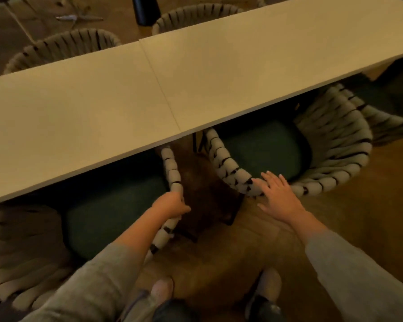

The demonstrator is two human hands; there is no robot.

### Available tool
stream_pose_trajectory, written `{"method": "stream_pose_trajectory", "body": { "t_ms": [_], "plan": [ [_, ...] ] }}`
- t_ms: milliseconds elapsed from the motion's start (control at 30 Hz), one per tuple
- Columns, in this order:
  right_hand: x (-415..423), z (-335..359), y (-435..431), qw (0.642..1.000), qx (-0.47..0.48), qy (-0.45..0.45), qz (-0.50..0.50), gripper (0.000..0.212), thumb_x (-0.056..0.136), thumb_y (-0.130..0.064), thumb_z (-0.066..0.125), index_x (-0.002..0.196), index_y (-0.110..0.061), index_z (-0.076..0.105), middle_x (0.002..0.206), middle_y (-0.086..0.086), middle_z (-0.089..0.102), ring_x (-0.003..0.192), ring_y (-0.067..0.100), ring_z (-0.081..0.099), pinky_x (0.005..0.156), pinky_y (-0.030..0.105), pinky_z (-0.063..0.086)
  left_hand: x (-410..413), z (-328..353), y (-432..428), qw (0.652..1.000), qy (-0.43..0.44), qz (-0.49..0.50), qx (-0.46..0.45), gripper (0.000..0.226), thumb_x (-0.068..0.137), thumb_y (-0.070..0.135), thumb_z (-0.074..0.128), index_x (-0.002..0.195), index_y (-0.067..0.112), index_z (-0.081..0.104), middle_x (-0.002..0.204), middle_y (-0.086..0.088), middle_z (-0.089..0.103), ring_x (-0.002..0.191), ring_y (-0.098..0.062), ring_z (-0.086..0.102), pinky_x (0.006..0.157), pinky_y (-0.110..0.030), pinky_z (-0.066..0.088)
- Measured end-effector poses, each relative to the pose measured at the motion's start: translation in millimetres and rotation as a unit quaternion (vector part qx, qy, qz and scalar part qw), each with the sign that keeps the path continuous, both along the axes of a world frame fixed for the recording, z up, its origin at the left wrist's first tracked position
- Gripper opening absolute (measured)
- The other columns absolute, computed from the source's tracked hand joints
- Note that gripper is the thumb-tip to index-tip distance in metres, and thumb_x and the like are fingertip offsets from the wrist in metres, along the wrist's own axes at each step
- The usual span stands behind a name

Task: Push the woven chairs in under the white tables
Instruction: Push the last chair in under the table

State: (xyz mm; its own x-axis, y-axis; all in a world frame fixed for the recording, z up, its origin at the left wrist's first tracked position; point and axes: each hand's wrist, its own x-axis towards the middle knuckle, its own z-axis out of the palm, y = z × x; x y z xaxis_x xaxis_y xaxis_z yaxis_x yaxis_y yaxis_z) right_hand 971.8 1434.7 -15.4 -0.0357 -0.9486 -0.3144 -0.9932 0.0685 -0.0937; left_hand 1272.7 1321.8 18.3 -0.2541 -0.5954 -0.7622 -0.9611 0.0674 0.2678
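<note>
Two white tables (116, 108) stand end to end across the view, joined at a seam. A woven chair with a dark green seat (19, 252) sits partly under the near edge at the left. My left hand (172, 204) grips its right armrest. A second woven chair (335, 145) stands to the right, its seat partly under the table and turned at an angle. My right hand (279, 196) lies flat with straight fingers on the rim of that chair's back.
Two more woven chairs (63, 46) stand at the tables' far side. A black post (146, 9) and metal legs rise beyond them. Another chair edge (389, 123) shows far right. My feet (163, 289) stand on the wooden floor between the near chairs.
</note>
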Motion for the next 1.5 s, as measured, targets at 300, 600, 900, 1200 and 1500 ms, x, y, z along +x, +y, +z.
{"method": "stream_pose_trajectory", "body": {
  "t_ms": [300,600,900,1200,1500],
  "plan": [
    [-238.6,10.9,67.2,0.998,0.014,-0.004,-0.066,0.075,0.09,-0.048,0.06,0.152,-0.03,0.022,0.16,0.005,0.02,0.149,0.024,0.012,0.122,0.043,0.008,-256.3,3.4,62.2,0.987,0.075,-0.021,-0.138,0.013,0.097,0.032,0.056,0.101,0.021,0.063,0.093,0.004,0.066,0.086,-0.012,0.064,0.082,-0.032,0.056],
    [-406.1,15.1,43.7,0.991,-0.011,-0.013,-0.131,0.074,0.092,-0.048,0.058,0.153,-0.027,0.022,0.161,0.008,0.019,0.149,0.025,0.011,0.122,0.044,0.009,-441.0,-6.6,23.3,0.967,0.108,-0.107,-0.204,0.019,0.094,0.032,0.056,0.108,0.025,0.066,0.107,0.003,0.062,0.1,-0.017,0.06,0.093,-0.036,0.047],
    [-586.7,32.9,-11.7,0.989,0.053,0.05,-0.132,0.083,0.089,-0.035,0.065,0.154,-0.026,0.016,0.161,0.008,0.015,0.149,0.026,0.011,0.121,0.042,0.012,-621.7,-17.0,-26.1,0.937,0.158,-0.208,-0.233,0.058,0.092,0.041,0.057,0.145,0.025,0.038,0.144,-0.004,0.039,0.136,-0.023,0.034,0.115,-0.045,0.024],
    [-768.8,19.2,-56.1,0.948,0.282,0.15,0.001,0.11,0.075,-0.043,0.079,0.156,-0.029,0.005,0.162,0.007,0.013,0.15,0.029,0.008,0.12,0.053,0.008,-791.3,-28.9,-42.7,0.919,0.095,-0.317,-0.213,0.084,0.088,0.039,0.064,0.155,0.026,0.015,0.158,-0.009,0.022,0.149,-0.028,0.011,0.119,-0.054,0.002],
    [-944.0,-19.7,-90.3,0.925,0.264,0.181,0.204,0.054,0.093,-0.021,0.049,0.144,-0.034,0.036,0.146,-0.004,0.045,0.135,0.021,0.041,0.114,0.043,0.026,-924.2,-64.3,-6.3,0.938,-0.087,-0.311,-0.125,0.064,0.097,0.026,0.051,0.153,0.021,0.021,0.143,-0.01,0.047,0.131,-0.031,0.044,0.115,-0.05,0.024]
  ]
}}
